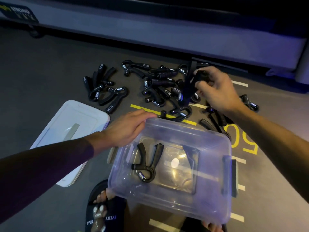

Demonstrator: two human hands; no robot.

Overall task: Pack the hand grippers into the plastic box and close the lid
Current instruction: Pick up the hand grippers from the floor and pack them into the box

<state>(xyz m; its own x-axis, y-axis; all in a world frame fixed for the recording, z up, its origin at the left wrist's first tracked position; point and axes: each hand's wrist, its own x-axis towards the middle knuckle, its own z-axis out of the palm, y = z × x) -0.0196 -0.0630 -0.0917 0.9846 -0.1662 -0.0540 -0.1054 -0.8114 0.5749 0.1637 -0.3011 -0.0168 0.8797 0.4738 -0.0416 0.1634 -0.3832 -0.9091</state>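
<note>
"STRONG" on equipment label (pixel 20 11), "EVERY" on sandal strap (pixel 111 218)

clear plastic box (pixel 215 166) open | one hand gripper (pixel 147 163) inside | white lid (pixel 55 129) left

We see the clear rectangular plastic box (pixel 197 195) on the dark floor (pixel 41 72) just before our feet, with one black sprung hand gripper (pixel 147 163) lying in its left half. The flat white plastic lid (pixel 70 134) lies on the floor to the box's left. Behind the box, a heap of black hand grippers (pixel 160 86) is spread over the floor, with a smaller cluster (pixel 103 87) to its left. Beyond the heap runs a long pale machine base (pixel 167 36).
</note>
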